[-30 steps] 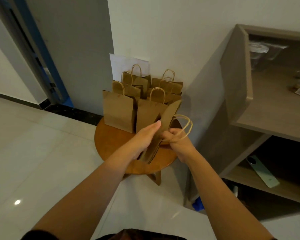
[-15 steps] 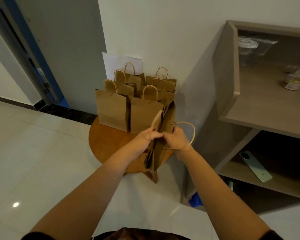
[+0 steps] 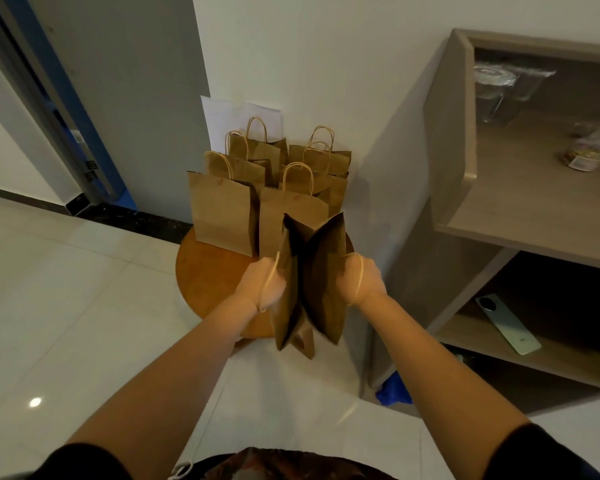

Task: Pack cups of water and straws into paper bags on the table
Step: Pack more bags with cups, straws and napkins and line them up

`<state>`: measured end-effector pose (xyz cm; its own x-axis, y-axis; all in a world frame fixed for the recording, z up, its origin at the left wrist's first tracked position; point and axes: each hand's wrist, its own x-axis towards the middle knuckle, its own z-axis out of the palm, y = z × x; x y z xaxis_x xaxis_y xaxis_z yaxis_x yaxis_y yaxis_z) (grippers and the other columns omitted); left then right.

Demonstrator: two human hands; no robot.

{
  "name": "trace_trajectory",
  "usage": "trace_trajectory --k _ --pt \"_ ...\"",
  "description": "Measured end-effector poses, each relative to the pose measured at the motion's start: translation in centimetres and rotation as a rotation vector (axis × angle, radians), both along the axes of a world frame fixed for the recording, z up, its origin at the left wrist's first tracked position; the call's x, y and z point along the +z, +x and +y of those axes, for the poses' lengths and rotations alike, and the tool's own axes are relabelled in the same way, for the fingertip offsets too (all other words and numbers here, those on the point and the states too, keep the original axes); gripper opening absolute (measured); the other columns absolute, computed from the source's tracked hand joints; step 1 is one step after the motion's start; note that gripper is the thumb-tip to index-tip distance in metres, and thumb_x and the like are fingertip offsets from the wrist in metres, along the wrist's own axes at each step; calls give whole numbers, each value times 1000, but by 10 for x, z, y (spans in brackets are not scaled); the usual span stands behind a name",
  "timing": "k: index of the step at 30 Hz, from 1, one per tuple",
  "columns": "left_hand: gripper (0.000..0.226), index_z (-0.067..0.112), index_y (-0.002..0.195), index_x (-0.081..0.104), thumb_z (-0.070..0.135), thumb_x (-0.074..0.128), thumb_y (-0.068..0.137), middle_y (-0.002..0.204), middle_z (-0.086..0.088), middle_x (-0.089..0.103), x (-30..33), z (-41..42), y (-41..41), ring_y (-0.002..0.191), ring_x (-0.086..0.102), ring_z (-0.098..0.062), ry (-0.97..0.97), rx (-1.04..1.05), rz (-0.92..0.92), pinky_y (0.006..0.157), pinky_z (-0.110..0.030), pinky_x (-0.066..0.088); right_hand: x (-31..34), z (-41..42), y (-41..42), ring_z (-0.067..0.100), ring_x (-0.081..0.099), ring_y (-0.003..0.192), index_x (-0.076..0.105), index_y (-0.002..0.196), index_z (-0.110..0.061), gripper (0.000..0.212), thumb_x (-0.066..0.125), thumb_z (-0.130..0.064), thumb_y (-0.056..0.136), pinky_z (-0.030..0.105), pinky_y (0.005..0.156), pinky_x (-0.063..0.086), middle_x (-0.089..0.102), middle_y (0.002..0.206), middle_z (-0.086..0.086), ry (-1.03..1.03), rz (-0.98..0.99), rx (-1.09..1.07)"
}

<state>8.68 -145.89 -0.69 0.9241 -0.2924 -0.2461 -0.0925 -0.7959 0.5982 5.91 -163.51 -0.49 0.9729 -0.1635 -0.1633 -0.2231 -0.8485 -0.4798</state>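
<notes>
The left hand [image 3: 269, 285] and right hand [image 3: 359, 284] each hold one side of a paper bag [image 3: 310, 285] in their grip, pulling it open above the front edge of the surface [image 3: 205, 271]. Several bags [image 3: 222, 206] stand at its back edge, while the cups [image 3: 499, 88] wait on the shelf [image 3: 534, 188], so the packing seems hardly begun.

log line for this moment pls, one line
step: opening bag | left hand: grips left side | right hand: grips right side | paper bag: held over round table, mouth spread | cups: not in bag

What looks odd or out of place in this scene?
A green phone lies askew on the lower shelf, unrelated to packing. The paper bag pulled apart by the left hand and right hand is undamaged.
</notes>
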Motion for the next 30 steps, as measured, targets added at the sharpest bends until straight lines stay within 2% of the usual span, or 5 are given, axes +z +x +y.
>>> trace_trajectory --k 8,13,17,21,30 --pt "29 16 65 49 12 50 94 63 -1 51 -15 42 20 54 49 -12 292 249 -105 52 -21 38 14 -19 8 34 62 94 60 105 -3 19 45 -5 95 37 77 51 63 104 16 -335 67 -88" --pt "22 11 75 54 13 47 96 65 -2 50 -23 43 23 56 47 -12 287 264 -58 62 -26 41 9 -21 13 30 60 83 61 103 -5 18 46 -3 94 36 74 51 62 95 14 -263 79 -122" --pt "23 10 84 58 19 43 99 80 -12 60 -33 47 24 72 59 -23 56 196 73 69 -29 47 1 -27 17 27 63 72 58 87 -9 9 50 -7 91 30 60 51 63 83 10 -35 124 -102" --pt "15 19 87 54 24 45 98 80 -2 59 -38 46 27 71 59 -16 -34 194 133 55 -19 43 -7 -27 24 24 66 62 56 83 -8 11 51 -11 93 27 56 57 63 76 14 259 251 -207" --pt "26 15 102 57 39 47 96 94 -5 64 -54 48 51 71 63 -15 -69 209 236 55 -19 48 -35 -7 63 21 62 57 57 82 -5 32 44 -29 98 28 59 52 63 72 13 288 289 -138"
